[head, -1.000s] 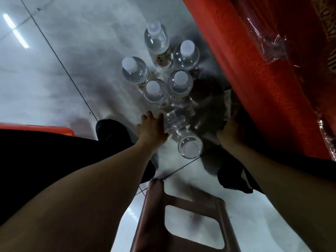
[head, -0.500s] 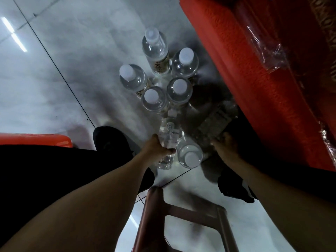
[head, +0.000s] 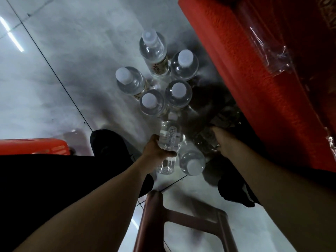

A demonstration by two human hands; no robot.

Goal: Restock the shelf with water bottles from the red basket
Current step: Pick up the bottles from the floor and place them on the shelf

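Several clear water bottles with white caps stand upright in a cluster on the grey floor. One more upright bottle stands nearer to me, between my arms. My left hand grips a tilted water bottle around its middle, cap pointing away from me, just left of that near bottle. My right hand reaches into the dark gap at the foot of the red shelf and closes on a second bottle that is dim in shadow. A corner of the red basket shows at the left edge.
A brown plastic stool stands directly below me. My black shoes flank the near bottle. Clear plastic wrap hangs on the red shelf. Open tiled floor lies to the upper left.
My left hand has closed on a bottle lying on the floor and drawn it toward me, lifted and tilted. My right hand has shifted slightly nearer with its shadowed bottle.
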